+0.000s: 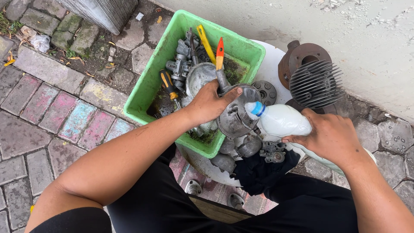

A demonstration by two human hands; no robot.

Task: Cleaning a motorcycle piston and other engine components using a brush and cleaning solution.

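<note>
The tub [144, 92] sits at ten o'clock on the paving [51, 112], screwdrivers [170, 88] and engine parts [181, 64] lying in it. The left hand [209, 103] rests on a round cover [237, 114] at the tub's near corner. At three o'clock, the right hand [332, 138] lies on the tipped bottle [280, 121], whose cap touches the cover. The finned cylinder [315, 84] stands at one o'clock by the wall [345, 30].

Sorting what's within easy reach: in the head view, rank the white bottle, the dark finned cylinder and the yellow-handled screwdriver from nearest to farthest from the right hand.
1. White bottle: under the right hand, gripped.
2. Dark finned cylinder: just beyond the hand, by the wall.
3. Yellow-handled screwdriver: far left, in the green tub.
</note>
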